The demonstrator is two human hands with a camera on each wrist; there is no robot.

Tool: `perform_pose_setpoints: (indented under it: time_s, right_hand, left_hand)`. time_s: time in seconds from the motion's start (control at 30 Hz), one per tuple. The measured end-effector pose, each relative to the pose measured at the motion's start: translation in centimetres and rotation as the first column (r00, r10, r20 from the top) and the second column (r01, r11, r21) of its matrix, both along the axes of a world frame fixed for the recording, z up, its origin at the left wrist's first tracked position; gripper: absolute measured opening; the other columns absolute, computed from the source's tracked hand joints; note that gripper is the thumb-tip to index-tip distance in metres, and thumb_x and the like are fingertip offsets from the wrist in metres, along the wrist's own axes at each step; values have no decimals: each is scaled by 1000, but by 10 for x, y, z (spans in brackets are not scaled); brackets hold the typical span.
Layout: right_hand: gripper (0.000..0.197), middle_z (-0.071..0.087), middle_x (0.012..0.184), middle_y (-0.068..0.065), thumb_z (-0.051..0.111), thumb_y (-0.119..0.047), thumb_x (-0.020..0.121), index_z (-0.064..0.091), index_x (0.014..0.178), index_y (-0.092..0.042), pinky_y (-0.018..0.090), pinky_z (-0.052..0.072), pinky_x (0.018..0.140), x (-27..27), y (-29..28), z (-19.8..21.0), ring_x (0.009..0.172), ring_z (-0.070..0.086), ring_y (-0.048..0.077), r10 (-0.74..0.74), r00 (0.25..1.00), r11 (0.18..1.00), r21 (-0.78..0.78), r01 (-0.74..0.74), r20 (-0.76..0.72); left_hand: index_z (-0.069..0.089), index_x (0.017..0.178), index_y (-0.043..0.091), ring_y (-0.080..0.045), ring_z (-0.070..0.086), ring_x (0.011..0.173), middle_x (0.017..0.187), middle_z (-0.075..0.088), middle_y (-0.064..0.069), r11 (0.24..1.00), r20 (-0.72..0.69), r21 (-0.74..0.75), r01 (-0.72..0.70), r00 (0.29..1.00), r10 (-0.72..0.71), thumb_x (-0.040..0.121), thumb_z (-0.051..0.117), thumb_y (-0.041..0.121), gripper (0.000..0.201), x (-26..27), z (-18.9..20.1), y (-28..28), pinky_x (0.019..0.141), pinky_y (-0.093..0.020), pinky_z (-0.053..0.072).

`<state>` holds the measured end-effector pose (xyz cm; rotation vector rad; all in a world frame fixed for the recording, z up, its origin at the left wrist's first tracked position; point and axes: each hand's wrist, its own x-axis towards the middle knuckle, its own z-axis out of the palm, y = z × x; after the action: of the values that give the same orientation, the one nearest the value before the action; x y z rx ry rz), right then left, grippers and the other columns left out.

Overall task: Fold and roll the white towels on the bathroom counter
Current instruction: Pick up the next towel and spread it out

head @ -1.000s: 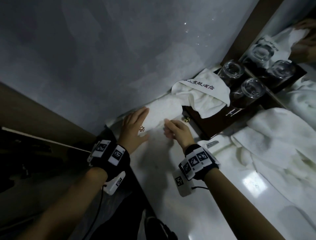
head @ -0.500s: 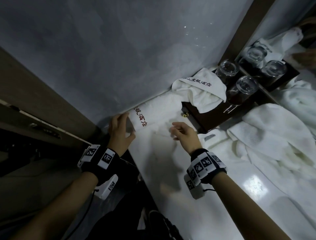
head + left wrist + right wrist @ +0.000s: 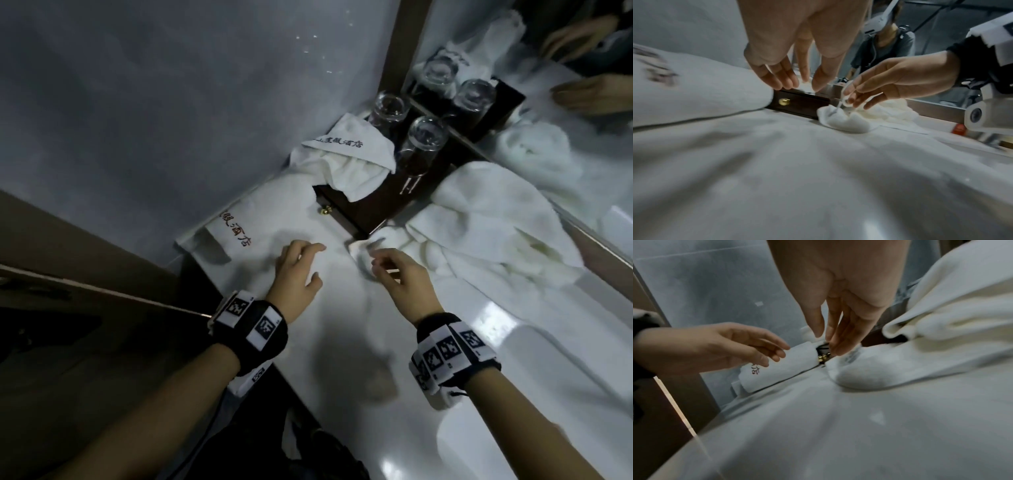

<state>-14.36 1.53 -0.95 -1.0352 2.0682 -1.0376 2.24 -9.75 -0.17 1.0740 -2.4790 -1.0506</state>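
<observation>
Grey wall fills the upper left of the head view, and below it a glossy white worktop runs from centre to lower right, with a mirror along the upper right edge. At the far left end of the worktop, against the wall, lies a rolled white towel with red characters stitched near its end. Just right of it stands a dark wooden box with a small brass knob; a second lettered towel is draped over the box, and upturned drinking glasses stand on it at the upper right. To the right of the box a heap of loose white towels spreads along the mirror. The left hand is just in front of the rolled towel at centre frame, its grip loose and holding nothing, fingers relaxed and pointing toward the box; whether it touches the worktop cannot be told. The right hand is beside it, centre right, over the near corner of the heap; in the left wrist view its fingertips pinch a small white loop or tag at that corner, a narrow grip. Both wrists wear black bands with square printed markers. Reflected hands show in the mirror at the upper right.
</observation>
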Motion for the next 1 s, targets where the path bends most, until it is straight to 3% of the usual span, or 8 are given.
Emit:
perform_pose_setpoints:
  time_s: [0.1,0.2,0.3,0.5,0.6,0.7,0.8,1.0]
  right_hand:
    - [22,62,106,6,55,-7,91,60,111,-11,3,44,74,-20,37,4,86,58,11,-48,995,999,-1,48,-86]
    - [30,60,111,7,57,-9,90,56,120,-11,28,51,85,-39,67,11,94,59,19,-109,977,994,-2,111,-183]
    - [53,52,127,7,65,-14,85,43,134,-14,27,42,91,-61,82,14,112,52,20,-135,936,991,-24,134,-325]
    - [105,0,159,2,78,-32,70,6,147,-34,47,16,113,-95,74,3,145,6,25,32,861,928,335,163,-507]
    - [105,5,158,7,79,-17,70,9,148,-32,53,26,107,-102,58,1,143,14,28,-187,902,924,242,296,-390]
    - [81,35,142,14,75,-4,69,35,137,-20,39,38,97,-109,43,1,126,38,36,-260,937,931,198,308,-234]
    - [47,57,102,15,69,0,69,50,110,-12,30,34,68,-104,32,7,94,51,33,-265,928,937,156,312,-264]
    - [35,63,80,-9,76,-9,66,62,94,-23,7,40,63,-56,17,32,72,56,-1,-139,986,987,-66,146,94]
  left_hand:
    - [46,128,4,-31,41,117,126,45,-17,994,101,-10,111,989,-110,81,53,-1,48,-38,-10,20,104,-37,33]
    - [40,133,7,-30,36,124,134,40,-14,990,129,-3,141,982,-140,79,58,4,57,-75,-14,38,103,-34,35]
    - [32,137,8,-30,32,128,141,33,-13,977,117,-64,203,974,-194,74,65,14,71,-114,-16,49,104,-36,35]
    - [5,147,21,-33,24,137,155,8,-14,962,228,-57,267,942,-247,72,70,22,99,-177,-19,44,108,-46,32]
    - [19,145,25,-33,50,118,143,37,-17,940,89,139,313,941,-327,76,66,14,85,-178,-20,33,96,-45,45]
    - [43,132,20,-29,59,92,108,57,-15,927,23,282,246,965,-262,82,63,11,55,-163,-28,29,84,-35,51]
    - [50,121,10,-17,55,81,99,56,-11,893,-67,422,155,988,-140,79,67,4,46,-143,-33,34,67,-4,42]
    - [27,136,13,-6,58,102,115,53,2,730,-242,678,85,964,112,67,76,-6,87,-106,-15,39,85,-21,52]
